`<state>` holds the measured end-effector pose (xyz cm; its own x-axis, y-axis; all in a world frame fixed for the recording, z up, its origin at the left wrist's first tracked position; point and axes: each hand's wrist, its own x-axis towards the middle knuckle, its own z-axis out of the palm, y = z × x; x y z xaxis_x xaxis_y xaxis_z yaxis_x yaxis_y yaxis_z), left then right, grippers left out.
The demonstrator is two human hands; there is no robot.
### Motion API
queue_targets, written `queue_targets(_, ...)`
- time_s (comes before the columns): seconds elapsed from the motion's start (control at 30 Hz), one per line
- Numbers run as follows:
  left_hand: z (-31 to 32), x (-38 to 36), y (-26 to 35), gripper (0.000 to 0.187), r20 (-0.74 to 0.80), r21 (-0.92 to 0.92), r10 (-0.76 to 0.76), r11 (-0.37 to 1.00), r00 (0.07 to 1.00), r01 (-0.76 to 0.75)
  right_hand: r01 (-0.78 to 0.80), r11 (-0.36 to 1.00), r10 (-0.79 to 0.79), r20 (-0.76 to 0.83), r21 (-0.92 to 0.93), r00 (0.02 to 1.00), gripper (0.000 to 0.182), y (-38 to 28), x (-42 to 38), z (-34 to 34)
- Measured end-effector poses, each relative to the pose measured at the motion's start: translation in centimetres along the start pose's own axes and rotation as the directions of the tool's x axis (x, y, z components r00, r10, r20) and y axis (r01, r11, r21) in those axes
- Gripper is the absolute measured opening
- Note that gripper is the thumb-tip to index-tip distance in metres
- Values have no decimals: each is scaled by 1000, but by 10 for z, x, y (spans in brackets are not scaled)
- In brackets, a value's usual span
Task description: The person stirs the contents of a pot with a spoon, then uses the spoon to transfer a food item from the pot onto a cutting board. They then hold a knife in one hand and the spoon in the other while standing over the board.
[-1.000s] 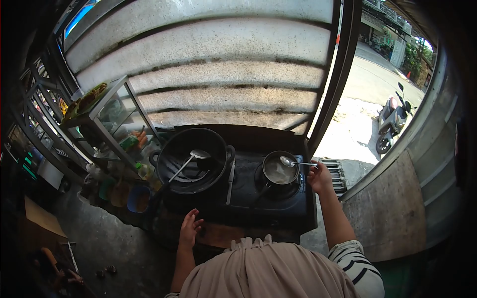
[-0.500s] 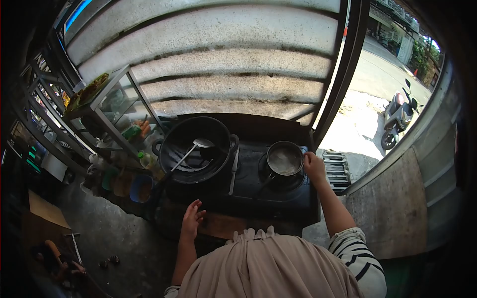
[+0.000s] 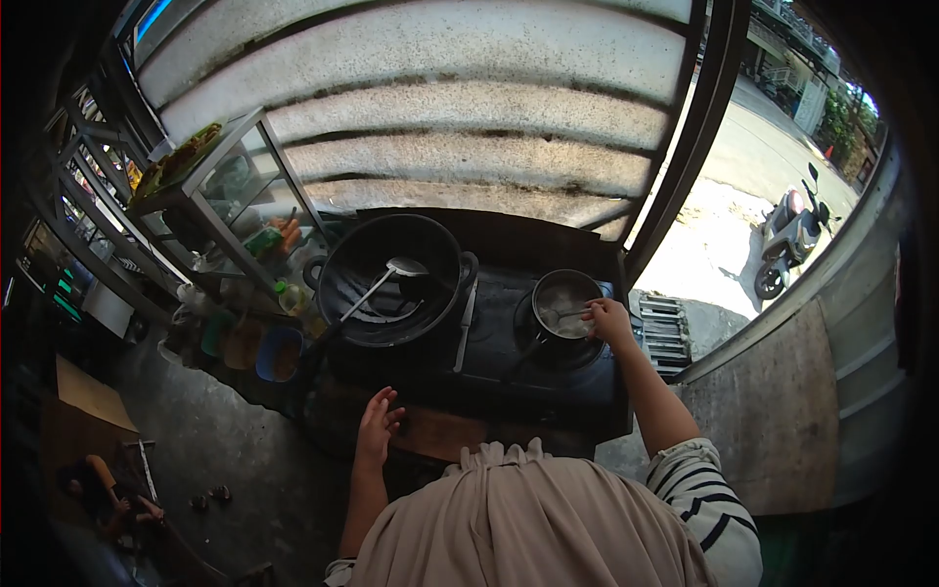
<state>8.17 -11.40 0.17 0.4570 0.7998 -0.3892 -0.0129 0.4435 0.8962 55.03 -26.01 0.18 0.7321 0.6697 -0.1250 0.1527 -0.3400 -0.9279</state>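
My right hand (image 3: 608,321) holds a metal spoon (image 3: 558,316) whose bowl dips into a small dark pot (image 3: 564,298) of pale liquid on the right burner of a black stove (image 3: 509,367). My left hand (image 3: 378,428) hovers with fingers spread over the stove's front edge, near a wooden board (image 3: 440,433), holding nothing. A large black wok (image 3: 391,284) sits on the left burner with a metal ladle (image 3: 386,277) resting inside it. A knife (image 3: 464,328) lies between wok and pot.
A glass display case (image 3: 220,210) with food stands to the left, with bottles and coloured tubs (image 3: 279,352) below it. A corrugated wall rises behind the stove. On the right, a doorway opens on a street with a parked scooter (image 3: 792,235). A person crouches at the lower left (image 3: 108,499).
My right hand moved the spoon from above the pot's right rim, down over the pot, and now the spoon is in the liquid. My left hand barely shifted.
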Motion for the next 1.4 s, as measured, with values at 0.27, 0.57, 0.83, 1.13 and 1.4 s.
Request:
queue_targets(0.27,2,2,1,39,1,-10,7,1000,1000,-7,12,984,-18,34,176,999,24,-6,-14,-9)
queue_targets(0.57,-3,5,-3,40,12,-16,7,1000,1000,-7,150,975,-134,-108,163,985,23,4,-59,-10)
queue_targets(0.83,7,4,4,36,13,-25,-6,1000,1000,6,233,971,-207,-286,60,936,24,2,-66,-12)
queue_targets(1.13,3,4,4,39,-5,10,7,1000,1000,-7,282,952,-304,-263,-117,916,20,-7,-67,-9)
queue_targets(1.4,0,5,5,39,1,6,15,1000,1000,-15,460,766,-576,-163,-449,801,17,13,-60,-4)
